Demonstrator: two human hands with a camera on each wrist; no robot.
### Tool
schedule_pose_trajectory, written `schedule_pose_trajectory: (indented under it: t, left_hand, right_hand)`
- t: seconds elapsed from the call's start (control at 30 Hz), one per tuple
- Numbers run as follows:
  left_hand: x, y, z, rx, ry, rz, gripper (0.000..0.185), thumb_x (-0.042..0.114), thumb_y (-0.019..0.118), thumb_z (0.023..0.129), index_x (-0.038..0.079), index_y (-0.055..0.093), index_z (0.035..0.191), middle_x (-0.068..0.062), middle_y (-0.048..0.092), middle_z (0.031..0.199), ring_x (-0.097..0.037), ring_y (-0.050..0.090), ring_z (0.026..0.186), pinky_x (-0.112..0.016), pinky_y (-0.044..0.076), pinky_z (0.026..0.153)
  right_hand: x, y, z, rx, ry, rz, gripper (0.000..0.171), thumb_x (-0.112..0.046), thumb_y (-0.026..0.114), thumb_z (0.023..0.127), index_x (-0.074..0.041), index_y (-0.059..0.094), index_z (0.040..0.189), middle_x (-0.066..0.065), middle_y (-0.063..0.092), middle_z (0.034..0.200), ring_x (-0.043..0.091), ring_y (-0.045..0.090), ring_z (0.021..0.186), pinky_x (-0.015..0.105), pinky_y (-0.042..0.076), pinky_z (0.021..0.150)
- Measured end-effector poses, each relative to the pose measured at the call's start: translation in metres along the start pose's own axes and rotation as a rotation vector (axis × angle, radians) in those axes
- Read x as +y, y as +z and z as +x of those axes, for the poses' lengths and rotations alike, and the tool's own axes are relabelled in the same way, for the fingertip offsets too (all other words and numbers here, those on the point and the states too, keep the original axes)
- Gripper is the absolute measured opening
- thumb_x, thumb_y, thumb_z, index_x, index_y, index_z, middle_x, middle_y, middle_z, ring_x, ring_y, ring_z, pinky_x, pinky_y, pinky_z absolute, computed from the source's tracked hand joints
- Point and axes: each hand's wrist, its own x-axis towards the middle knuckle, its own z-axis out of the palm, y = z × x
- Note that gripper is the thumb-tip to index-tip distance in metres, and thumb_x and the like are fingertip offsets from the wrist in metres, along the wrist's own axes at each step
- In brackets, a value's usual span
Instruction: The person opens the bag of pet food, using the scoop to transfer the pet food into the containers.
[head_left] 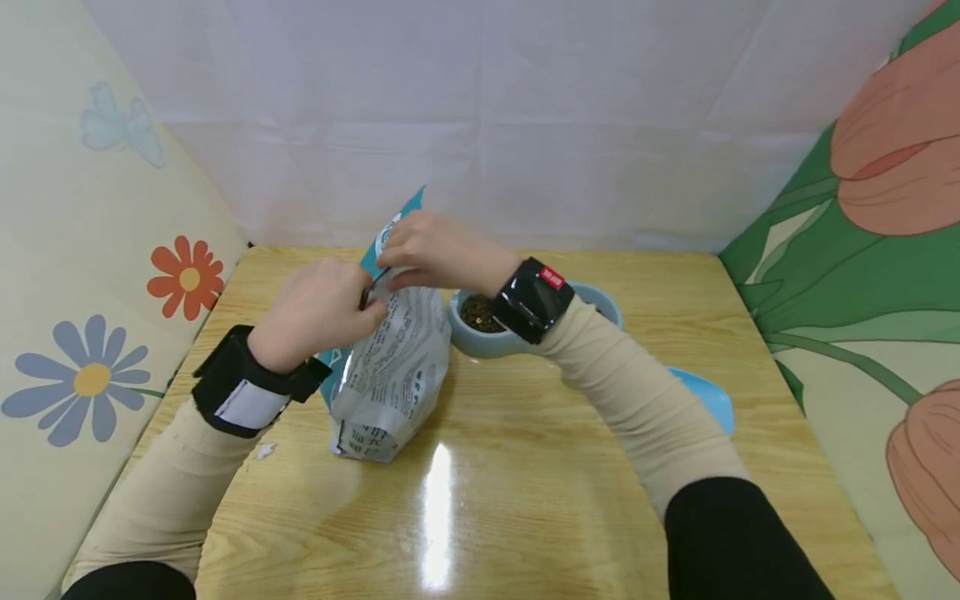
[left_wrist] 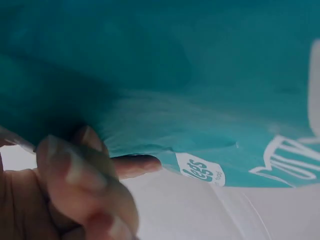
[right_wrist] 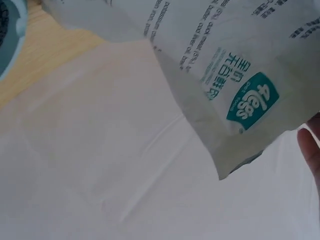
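Hands at center frame: our left hand [head_left: 318,310] and right hand [head_left: 435,250] both grip the top edge of the bag [head_left: 390,367]. Left fingers [left_wrist: 75,170] are curled, pinching the top from the left side; right-hand fingers are bent over the top edge from the right, thumb side toward us. In the right wrist view only a fingertip shows at the right edge, so we can't tell more of the grip there.

Bag stands upright on the tabletop [head_left: 525,500], left of center, grey-white printed face toward us, teal side and top corner sticking up behind the hands. Left wrist view is filled by the teal panel with a white logo.

Bowl [head_left: 487,337], pale blue, sits just right of the bag, partly hidden by the right wrist; dark granules inside. Scoop-like blue piece [head_left: 708,396] lies further right, half hidden by the right forearm. Small white scrap [head_left: 264,451] sits on the tabletop near the left forearm.
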Motion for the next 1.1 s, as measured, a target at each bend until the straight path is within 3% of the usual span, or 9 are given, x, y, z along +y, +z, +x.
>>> schedule_pose_trajectory:
  t: [0.2,0.47,0.67,0.87,1.1]
  left_hand:
    - [0.001,0.000,-0.001,0.014,0.032,0.010,0.037,0.005,0.050,0.077,0.014,0.030,0.048,0.005,0.022,0.045,-0.008,0.023,0.036,-0.022,0.018,0.037]
    - [-0.001,0.000,-0.003,0.035,0.070,-0.051,0.036,0.002,0.049,0.077,0.014,0.030,0.049,0.006,0.022,0.045,-0.007,0.022,0.036,-0.022,0.020,0.038]
    - [-0.005,-0.001,-0.005,-0.006,0.060,-0.114,0.034,0.011,0.053,0.080,0.012,0.036,0.050,0.005,0.028,0.043,-0.010,0.030,0.034,-0.024,0.023,0.038]
    - [-0.004,-0.002,-0.015,-0.063,0.074,-0.138,0.036,0.014,0.055,0.081,0.013,0.039,0.049,0.005,0.030,0.044,-0.009,0.034,0.035,-0.024,0.025,0.038]
    - [0.000,0.003,-0.022,-0.036,0.077,-0.147,0.034,0.006,0.050,0.082,0.012,0.037,0.051,0.005,0.028,0.045,-0.008,0.031,0.035,-0.022,0.024,0.037]
  right_hand:
    - [0.002,0.000,0.000,0.022,0.043,-0.060,0.011,-0.020,0.065,0.084,-0.008,0.066,0.084,0.002,0.067,0.084,0.020,0.059,0.081,0.030,0.042,0.078]
    - [0.001,0.004,0.003,0.036,0.054,-0.153,0.015,-0.022,0.063,0.084,-0.008,0.065,0.077,0.002,0.065,0.073,0.020,0.056,0.069,0.028,0.043,0.069]
    - [0.012,0.005,0.000,0.015,0.102,-0.097,0.011,-0.016,0.063,0.085,-0.008,0.067,0.091,0.004,0.067,0.088,0.021,0.059,0.086,0.029,0.044,0.078]
    - [0.020,0.010,0.001,0.012,0.206,-0.232,0.011,-0.012,0.058,0.088,-0.009,0.068,0.093,0.003,0.066,0.099,0.020,0.057,0.097,0.031,0.042,0.082]
    - [0.024,0.017,0.005,0.094,0.230,-0.313,0.018,-0.001,0.053,0.088,-0.008,0.068,0.082,0.003,0.067,0.084,0.019,0.060,0.080,0.029,0.041,0.073]
